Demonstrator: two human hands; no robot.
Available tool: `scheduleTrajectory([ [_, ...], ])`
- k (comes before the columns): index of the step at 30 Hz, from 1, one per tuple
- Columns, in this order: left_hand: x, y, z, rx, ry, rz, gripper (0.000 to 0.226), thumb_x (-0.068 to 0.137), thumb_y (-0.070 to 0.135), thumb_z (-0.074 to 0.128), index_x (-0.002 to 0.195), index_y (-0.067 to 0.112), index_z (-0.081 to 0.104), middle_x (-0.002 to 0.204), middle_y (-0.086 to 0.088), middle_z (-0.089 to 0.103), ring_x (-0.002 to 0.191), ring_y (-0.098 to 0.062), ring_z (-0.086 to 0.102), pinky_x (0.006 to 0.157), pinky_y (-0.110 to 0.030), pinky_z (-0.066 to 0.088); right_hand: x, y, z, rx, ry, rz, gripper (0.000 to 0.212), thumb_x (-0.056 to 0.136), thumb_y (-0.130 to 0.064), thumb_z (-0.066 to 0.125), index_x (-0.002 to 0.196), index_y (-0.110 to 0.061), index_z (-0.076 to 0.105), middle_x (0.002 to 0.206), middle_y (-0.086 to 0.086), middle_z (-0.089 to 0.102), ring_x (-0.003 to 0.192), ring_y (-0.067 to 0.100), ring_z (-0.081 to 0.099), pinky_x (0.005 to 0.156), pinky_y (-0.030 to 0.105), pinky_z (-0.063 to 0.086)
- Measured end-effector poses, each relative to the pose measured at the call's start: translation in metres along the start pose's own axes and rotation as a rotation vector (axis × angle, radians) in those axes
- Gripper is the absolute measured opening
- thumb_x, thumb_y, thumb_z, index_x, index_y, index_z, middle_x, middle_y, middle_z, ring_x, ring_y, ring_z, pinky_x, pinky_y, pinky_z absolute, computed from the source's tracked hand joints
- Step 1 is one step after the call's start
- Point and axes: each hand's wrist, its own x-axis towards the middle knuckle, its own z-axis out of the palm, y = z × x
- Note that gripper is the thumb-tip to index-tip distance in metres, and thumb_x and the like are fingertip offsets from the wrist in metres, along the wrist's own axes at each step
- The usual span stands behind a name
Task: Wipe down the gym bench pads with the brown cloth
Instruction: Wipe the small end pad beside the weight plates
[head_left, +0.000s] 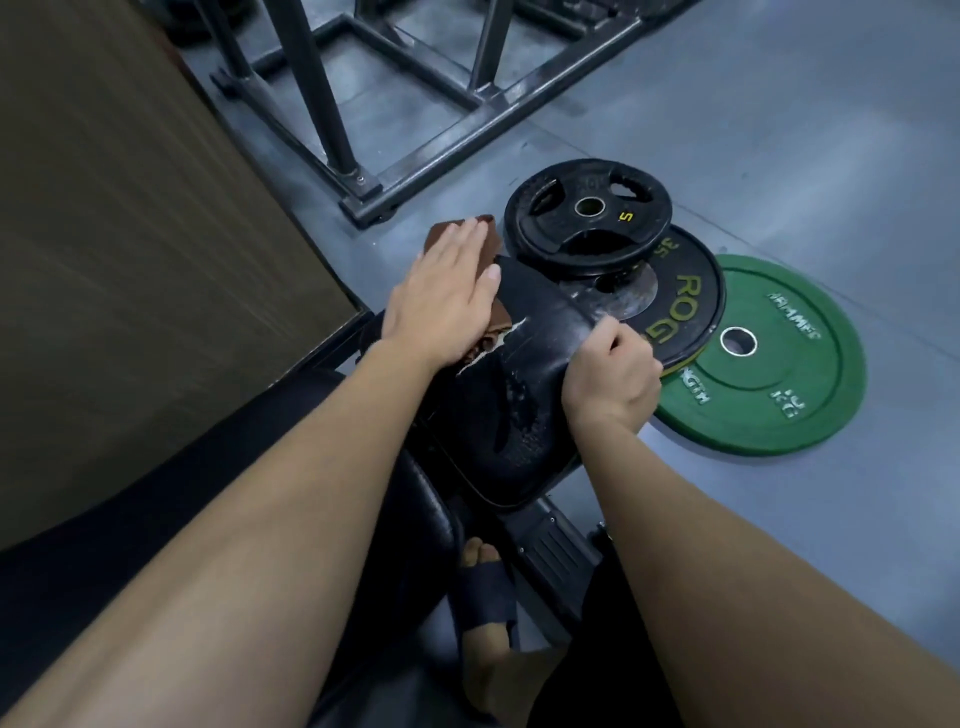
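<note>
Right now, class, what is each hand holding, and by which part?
The right hand grips the black bench pad by its right edge. The left hand holds nothing, pressing flat on the brown cloth.

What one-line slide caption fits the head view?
Left hand presses the brown cloth flat on a worn black pad while the right hand grips its edge.

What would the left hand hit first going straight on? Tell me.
The left hand, flat on the brown cloth, points toward the near rim of the small black plate. That plate seems to lie lower, so the hand may pass over it; depth is unclear.
</note>
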Motion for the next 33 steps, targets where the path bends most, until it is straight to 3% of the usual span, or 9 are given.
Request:
scheduleTrajectory([
  [5, 0.01, 0.023, 0.005, -0.033, -0.066, 0.166, 0.05, 0.107, 0.032, 0.036, 0.157, 0.024, 0.034, 0.166, 0.009, 0.028, 0.156, -0.008, 0.011, 0.128, -0.038, 0.0, 0.0, -0.001, -0.001, 0.02, 0.006, 0.015, 0.038, 0.097, -0.027, 0.038, 0.061, -0.015, 0.04, 0.07, 0.005, 0.051, 0.078, 0.036, 0.05, 0.069, 0.039, 0.032],
  [8, -0.009, 0.026, 0.001, -0.052, -0.124, 0.175, 0.054, 0.107, 0.029, 0.037, 0.159, 0.025, 0.028, 0.169, 0.011, 0.018, 0.156, -0.006, 0.003, 0.128, -0.039, -0.003, -0.003, -0.004, -0.005, 0.057, 0.006, 0.026, 0.039, 0.098, -0.029, 0.036, 0.067, -0.013, 0.052, 0.082, 0.012, 0.059, 0.089, 0.039, 0.053, 0.074, 0.04, 0.035],
  [11, -0.057, 0.033, 0.004, -0.091, -0.101, 0.167, 0.056, 0.107, 0.028, 0.036, 0.162, 0.025, 0.023, 0.17, 0.013, 0.009, 0.156, -0.004, 0.0, 0.126, -0.035, -0.005, -0.006, -0.007, -0.01, 0.067, -0.027, 0.023, 0.047, 0.103, -0.029, 0.031, 0.106, -0.004, 0.07, 0.12, 0.024, 0.065, 0.115, 0.042, 0.053, 0.093, 0.045, 0.038],
  [16, -0.129, 0.049, 0.006, -0.079, -0.133, 0.087, 0.059, 0.108, 0.035, 0.034, 0.163, 0.026, 0.015, 0.171, 0.013, 0.004, 0.156, -0.004, -0.004, 0.128, -0.04, -0.001, -0.008, -0.014, -0.029, -0.009, -0.242, 0.01, 0.043, 0.108, -0.016, 0.022, 0.133, 0.001, 0.052, 0.146, 0.025, 0.049, 0.133, 0.044, 0.044, 0.106, 0.047, 0.034],
  [19, -0.149, 0.052, -0.014, -0.239, -0.17, -0.011, 0.058, 0.108, 0.047, 0.032, 0.162, 0.037, 0.014, 0.17, 0.011, 0.01, 0.156, -0.004, 0.002, 0.128, -0.039, 0.004, -0.017, -0.009, -0.045, -0.127, -0.234, -0.131, 0.048, 0.108, -0.032, 0.029, 0.144, -0.006, 0.047, 0.152, 0.02, 0.042, 0.14, 0.038, 0.036, 0.114, 0.047, 0.028],
  [22, -0.184, 0.041, -0.026, -0.25, 0.154, -0.133, 0.053, 0.106, 0.033, 0.042, 0.158, 0.036, 0.032, 0.16, -0.003, 0.041, 0.15, -0.016, 0.033, 0.124, -0.037, 0.024, -0.052, -0.002, -0.059, -0.1, -0.122, -0.561, 0.051, 0.103, -0.033, 0.039, 0.144, -0.005, 0.051, 0.155, 0.014, 0.045, 0.146, 0.03, 0.035, 0.122, 0.043, 0.026],
  [25, -0.223, 0.016, -0.008, -0.059, 0.233, -0.322, 0.055, 0.104, 0.032, 0.037, 0.158, 0.025, 0.034, 0.163, -0.005, 0.037, 0.153, -0.019, 0.028, 0.124, -0.044, 0.023, -0.087, -0.002, -0.047, -0.224, -0.387, -0.942, 0.057, 0.102, -0.032, 0.044, 0.153, -0.006, 0.041, 0.166, 0.011, 0.031, 0.155, 0.027, 0.022, 0.128, 0.042, 0.014],
  [28, -0.245, 0.002, 0.02, 0.135, 0.101, -0.379, 0.064, 0.103, 0.048, 0.016, 0.163, 0.025, 0.018, 0.171, -0.002, 0.011, 0.158, -0.017, 0.005, 0.128, -0.047, 0.006, -0.1, 0.004, -0.018, -0.529, -0.523, -1.048, 0.065, 0.107, -0.039, 0.035, 0.163, -0.011, 0.016, 0.172, 0.005, 0.007, 0.159, 0.024, -0.002, 0.126, 0.039, -0.01],
  [33, -0.241, 0.002, 0.027, 0.222, 0.152, -0.381, 0.065, 0.104, 0.049, 0.014, 0.163, 0.022, 0.013, 0.171, -0.004, 0.009, 0.158, -0.02, 0.004, 0.127, -0.052, 0.005, -0.074, -0.027, 0.029, -0.629, -0.383, -1.003, 0.068, 0.106, -0.043, 0.027, 0.163, -0.008, 0.015, 0.172, 0.008, 0.009, 0.159, 0.027, 0.003, 0.128, 0.044, -0.004],
])
